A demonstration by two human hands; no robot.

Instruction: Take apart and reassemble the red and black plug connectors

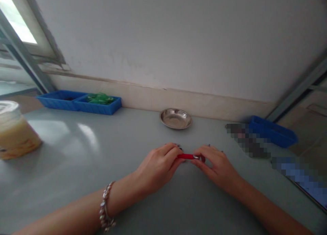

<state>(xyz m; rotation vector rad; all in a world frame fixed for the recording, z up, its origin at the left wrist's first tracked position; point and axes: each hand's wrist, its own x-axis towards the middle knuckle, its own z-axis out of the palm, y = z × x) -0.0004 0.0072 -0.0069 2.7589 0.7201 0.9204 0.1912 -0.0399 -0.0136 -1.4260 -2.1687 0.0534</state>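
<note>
My left hand (159,163) is closed around one end of a slim red pen-like piece (187,156), held level just above the table. Its right end shows a silvery part, and the fingertips of my right hand (217,163) pinch there around something small and dark. Whether that dark bit is part of the red piece, I cannot tell. Small dark or metallic bits show behind my left fingers, mostly hidden. Beyond both hands, a shallow round metal dish (176,119) stands near the wall.
A blue two-part tray (99,108) at the back left holds green pieces. A lidded plastic cup (17,136) of pale drink stands at the left edge. Another blue tray (273,132) is at the right, beside a blurred dark item (247,141) and a phone-like screen (304,180).
</note>
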